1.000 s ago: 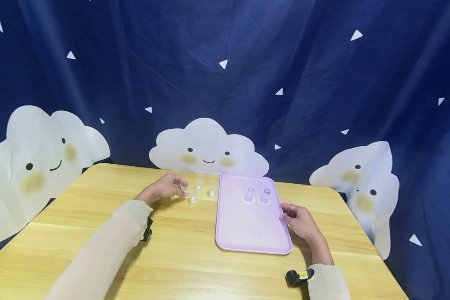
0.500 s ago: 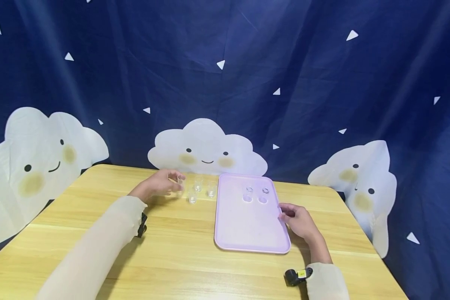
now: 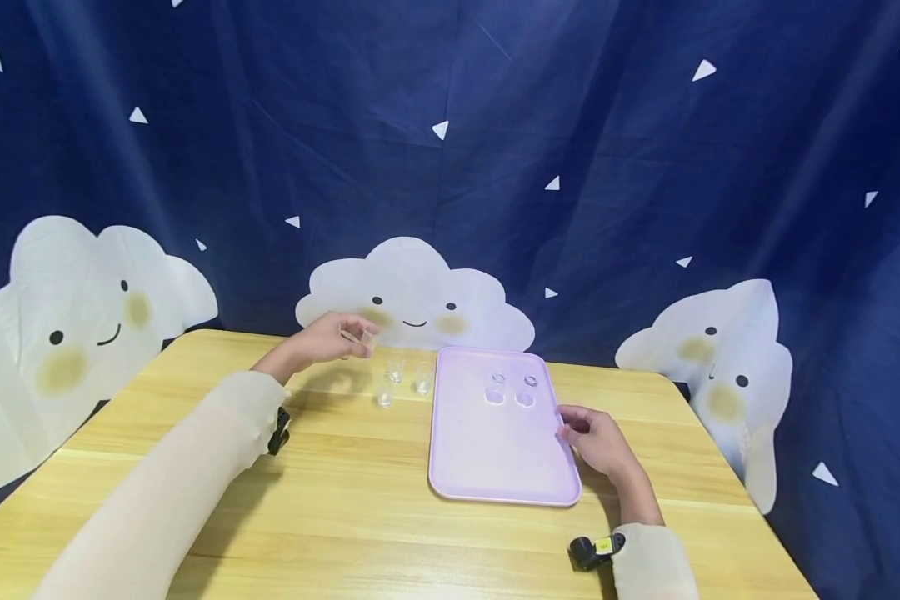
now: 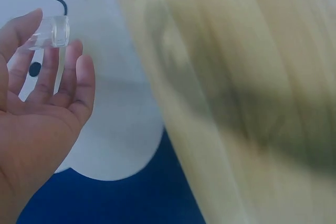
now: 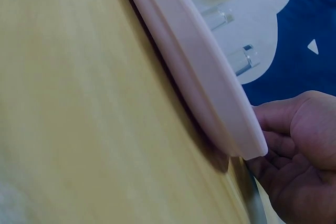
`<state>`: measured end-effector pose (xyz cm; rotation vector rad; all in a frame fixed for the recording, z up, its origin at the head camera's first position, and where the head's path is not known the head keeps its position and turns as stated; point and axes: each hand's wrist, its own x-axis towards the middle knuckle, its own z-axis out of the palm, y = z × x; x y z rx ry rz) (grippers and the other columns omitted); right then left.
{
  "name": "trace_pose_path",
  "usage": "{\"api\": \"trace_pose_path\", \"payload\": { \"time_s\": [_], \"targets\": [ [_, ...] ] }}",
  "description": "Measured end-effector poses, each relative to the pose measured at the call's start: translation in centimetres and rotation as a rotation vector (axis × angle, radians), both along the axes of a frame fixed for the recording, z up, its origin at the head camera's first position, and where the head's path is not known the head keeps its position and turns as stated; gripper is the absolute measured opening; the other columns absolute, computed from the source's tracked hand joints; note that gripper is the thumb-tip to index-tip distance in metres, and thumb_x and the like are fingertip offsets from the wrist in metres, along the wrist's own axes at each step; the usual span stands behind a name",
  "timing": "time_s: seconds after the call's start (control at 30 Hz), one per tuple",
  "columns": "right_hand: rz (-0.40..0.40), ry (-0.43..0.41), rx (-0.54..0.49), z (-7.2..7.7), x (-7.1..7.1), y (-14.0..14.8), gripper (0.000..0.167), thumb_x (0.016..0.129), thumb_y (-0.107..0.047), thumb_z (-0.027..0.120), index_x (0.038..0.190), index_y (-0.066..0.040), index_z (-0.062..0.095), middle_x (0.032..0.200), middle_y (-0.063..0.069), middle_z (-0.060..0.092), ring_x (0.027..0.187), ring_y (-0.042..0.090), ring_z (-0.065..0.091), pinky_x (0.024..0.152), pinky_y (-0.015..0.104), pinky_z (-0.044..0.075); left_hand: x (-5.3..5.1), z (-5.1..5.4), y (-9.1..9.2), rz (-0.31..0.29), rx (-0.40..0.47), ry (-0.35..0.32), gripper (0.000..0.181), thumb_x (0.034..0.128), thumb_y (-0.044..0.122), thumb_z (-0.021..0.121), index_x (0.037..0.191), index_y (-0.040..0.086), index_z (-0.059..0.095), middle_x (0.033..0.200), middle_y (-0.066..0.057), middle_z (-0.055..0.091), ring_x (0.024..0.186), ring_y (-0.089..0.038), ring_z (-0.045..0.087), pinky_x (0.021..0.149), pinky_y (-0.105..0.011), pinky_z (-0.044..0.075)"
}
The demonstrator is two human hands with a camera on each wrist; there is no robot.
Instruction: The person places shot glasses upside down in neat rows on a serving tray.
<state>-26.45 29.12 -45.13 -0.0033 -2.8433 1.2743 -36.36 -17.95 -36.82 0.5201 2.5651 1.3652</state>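
Observation:
My left hand (image 3: pixel 328 338) pinches a small clear shot glass (image 4: pixel 60 31) between thumb and fingers and holds it above the table's far side. In the left wrist view the glass lies tilted on its side in the grip. Just below and to the right, three more clear shot glasses stand on the table, the front one (image 3: pixel 385 395) nearest me. My right hand (image 3: pixel 602 443) grips the right rim of a pale purple tray (image 3: pixel 498 458), thumb over the edge and fingers curled beneath, as the right wrist view shows. Two clear shot glasses (image 5: pixel 244 60) stand toward the tray's far end.
The wooden table (image 3: pixel 330 517) ends at the back against a dark blue curtain (image 3: pixel 450 183) printed with white clouds and triangles. A black wrist camera (image 3: pixel 587 553) sits at the right sleeve, close to the table surface.
My left hand first drew slightly left with the shot glass from beside the others, then lifted it off the table. The right hand stays on the tray's rim.

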Motion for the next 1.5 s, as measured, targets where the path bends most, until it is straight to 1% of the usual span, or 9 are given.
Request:
{"api": "trace_pose_path", "payload": {
  "time_s": [0.1, 0.2, 0.37, 0.47, 0.63, 0.8, 1.13, 1.3, 1.5],
  "targets": [
    [0.002, -0.002, -0.001, 0.0, 0.0, 0.0, 0.039, 0.099, -0.007, 0.064, 0.137, -0.001, 0.062, 0.128, 0.018, 0.067, 0.11, 0.029, 0.062, 0.097, 0.047, 0.053, 0.0, 0.6, 0.9, 0.003, 0.002, 0.018, 0.049, 0.0902, 0.011, 0.073, 0.137, 0.0, 0.061, 0.115, -0.013, 0.06, 0.107, -0.027, 0.057, 0.089, -0.04, 0.054],
    [0.001, -0.005, 0.001, 0.0, 0.1, 0.0, 0.039, 0.098, -0.007, 0.065, 0.137, -0.001, 0.063, 0.127, 0.018, 0.068, 0.11, 0.03, 0.062, 0.097, 0.046, 0.053, 0.1, 1.1, 1.9, -0.006, 0.006, 0.065, 0.047, 0.0898, 0.01, 0.073, 0.134, 0.0, 0.063, 0.117, -0.013, 0.061, 0.109, -0.027, 0.055, 0.09, -0.037, 0.052],
    [0.003, -0.008, -0.001, 0.1, 0.2, 0.0, 0.039, 0.098, -0.008, 0.065, 0.137, -0.001, 0.063, 0.128, 0.018, 0.067, 0.11, 0.03, 0.062, 0.096, 0.044, 0.054, 0.4, 2.0, 3.8, -0.04, -0.019, 0.136, 0.044, 0.0895, 0.009, 0.073, 0.132, 0.0, 0.065, 0.12, -0.017, 0.064, 0.113, -0.031, 0.059, 0.095, -0.042, 0.053],
    [0.003, -0.013, -0.007, 0.1, 0.2, -0.1, 0.039, 0.099, -0.008, 0.065, 0.138, -0.001, 0.062, 0.128, 0.018, 0.067, 0.11, 0.029, 0.062, 0.096, 0.044, 0.054, 0.5, 2.2, 4.8, -0.064, -0.056, 0.167, 0.043, 0.0894, 0.01, 0.072, 0.131, 0.001, 0.065, 0.116, -0.017, 0.066, 0.111, -0.032, 0.063, 0.095, -0.043, 0.055],
    [0.006, -0.005, -0.007, 0.1, 0.1, 0.0, 0.039, 0.099, -0.007, 0.064, 0.137, -0.001, 0.063, 0.128, 0.017, 0.068, 0.108, 0.027, 0.062, 0.094, 0.043, 0.054, 0.5, 1.9, 6.2, -0.123, -0.086, 0.194, 0.042, 0.089, 0.008, 0.07, 0.129, -0.002, 0.064, 0.11, -0.016, 0.065, 0.107, -0.029, 0.062, 0.098, -0.043, 0.054],
    [0.012, 0.008, 0.001, -0.1, -0.1, -0.1, 0.038, 0.099, -0.006, 0.064, 0.136, -0.001, 0.063, 0.125, 0.015, 0.069, 0.105, 0.025, 0.063, 0.091, 0.04, 0.055, 0.6, 1.6, 7.4, -0.155, -0.094, 0.2, 0.042, 0.0885, 0.009, 0.07, 0.127, -0.005, 0.063, 0.107, -0.014, 0.064, 0.103, -0.027, 0.061, 0.095, -0.041, 0.054],
    [0.002, 0.008, 0.002, -0.1, 0.0, 0.2, 0.038, 0.098, -0.006, 0.064, 0.136, -0.002, 0.064, 0.124, 0.014, 0.069, 0.104, 0.025, 0.062, 0.09, 0.039, 0.054, 0.2, 1.1, 10.0, -0.146, -0.048, 0.218, 0.036, 0.0846, 0.005, 0.075, 0.116, -0.004, 0.06, 0.104, -0.013, 0.062, 0.099, -0.024, 0.059, 0.092, -0.035, 0.053],
    [0.006, 0.016, 0.007, -0.1, 0.0, 0.2, 0.038, 0.098, -0.007, 0.064, 0.136, -0.002, 0.063, 0.124, 0.014, 0.069, 0.104, 0.025, 0.062, 0.09, 0.039, 0.054, 0.3, 0.9, 10.9, -0.15, -0.066, 0.239, 0.04, 0.0839, 0.006, 0.076, 0.118, -0.005, 0.06, 0.106, -0.014, 0.063, 0.099, -0.024, 0.059, 0.092, -0.035, 0.053],
    [0.006, 0.015, 0.009, -0.1, -0.1, 0.1, 0.039, 0.099, -0.006, 0.064, 0.137, -0.002, 0.063, 0.124, 0.015, 0.069, 0.104, 0.025, 0.062, 0.09, 0.039, 0.054, 0.3, 0.4, 11.7, -0.166, -0.114, 0.252, 0.034, 0.0832, 0.008, 0.076, 0.113, -0.001, 0.063, 0.103, -0.011, 0.065, 0.098, -0.023, 0.061, 0.09, -0.033, 0.053]
  ]
}}
